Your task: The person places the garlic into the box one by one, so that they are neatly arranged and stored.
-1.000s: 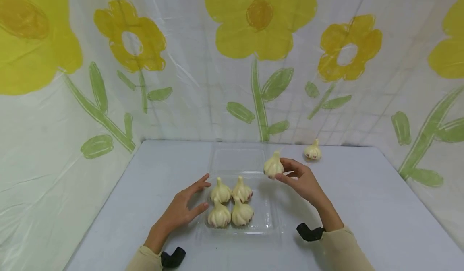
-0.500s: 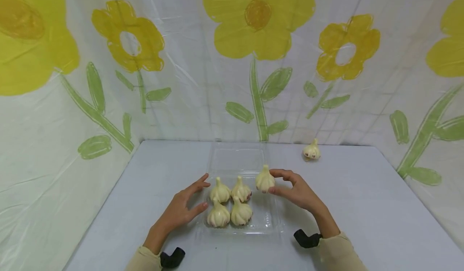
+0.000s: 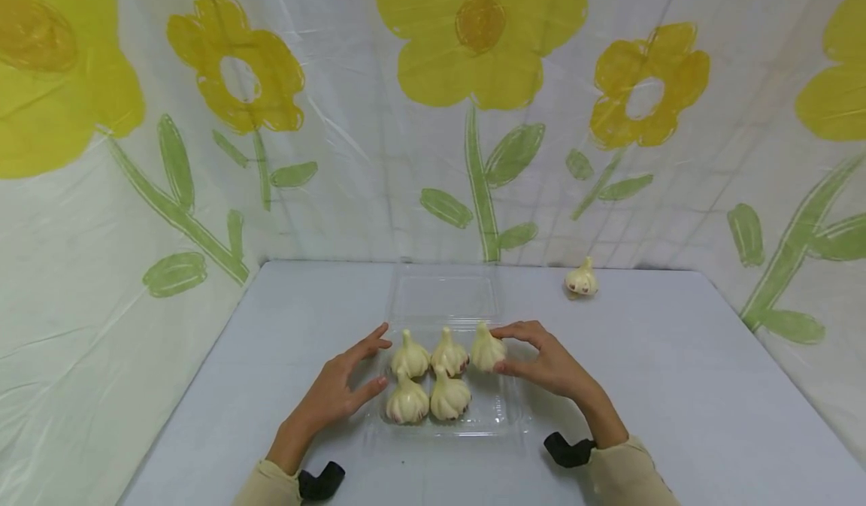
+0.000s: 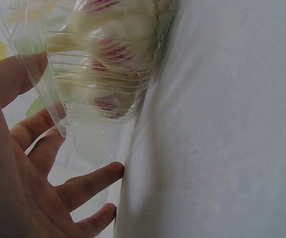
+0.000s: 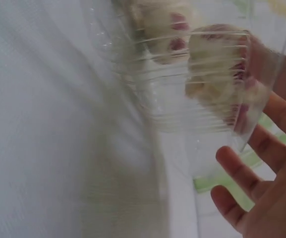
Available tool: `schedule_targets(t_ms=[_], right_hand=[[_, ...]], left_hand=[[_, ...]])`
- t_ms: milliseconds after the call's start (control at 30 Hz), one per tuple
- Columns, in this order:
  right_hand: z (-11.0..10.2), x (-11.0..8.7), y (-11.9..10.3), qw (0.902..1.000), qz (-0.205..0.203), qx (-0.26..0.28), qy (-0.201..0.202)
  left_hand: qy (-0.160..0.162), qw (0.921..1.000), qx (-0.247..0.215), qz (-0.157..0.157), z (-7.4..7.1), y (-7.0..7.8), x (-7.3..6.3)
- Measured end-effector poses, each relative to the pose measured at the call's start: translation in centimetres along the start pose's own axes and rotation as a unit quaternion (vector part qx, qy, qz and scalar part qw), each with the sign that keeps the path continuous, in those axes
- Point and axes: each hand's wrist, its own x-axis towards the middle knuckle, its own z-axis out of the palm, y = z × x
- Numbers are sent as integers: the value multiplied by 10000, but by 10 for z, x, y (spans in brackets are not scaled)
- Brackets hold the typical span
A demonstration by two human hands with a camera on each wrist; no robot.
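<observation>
My right hand [image 3: 551,359] pinches a garlic bulb [image 3: 488,351] by its side, at the back right of a clear plastic clamshell box [image 3: 490,416]. Seen from the right wrist, the held bulb [image 5: 214,74] shows through the box's ribbed wall. Several other cream-coloured garlic bulbs [image 3: 408,402] sit in two rows in the left and middle of the box, stems up. My left hand [image 3: 334,389] rests at the box's left side with fingers spread. In the left wrist view, its thumb and fingers [image 4: 41,129] lie along the box's rim, and two fingertips reach the table.
One more garlic bulb [image 3: 582,279] stands at the back right of the white table [image 3: 643,371]. The box's clear lid [image 3: 443,295] lies folded back behind it. A white sheet with painted yellow flowers [image 3: 480,25] hangs behind the table.
My right hand has carried the garlic bulb left and down, from beyond the box's right side into its back right part. The left hand has stayed in place.
</observation>
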Motion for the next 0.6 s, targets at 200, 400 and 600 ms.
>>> schedule_targets(t_ms=[200, 400, 600], right_hand=[[7, 3, -1, 9985, -308, -437, -104], [12, 4, -2, 9968, -391, -692, -115], [16, 3, -3, 9949, -438, -909, -94]], left_hand=[[19, 10000, -16, -3, 0, 0, 0], [31, 10000, -23, 6, 1, -1, 0], [15, 10000, -26, -21, 1, -1, 0]])
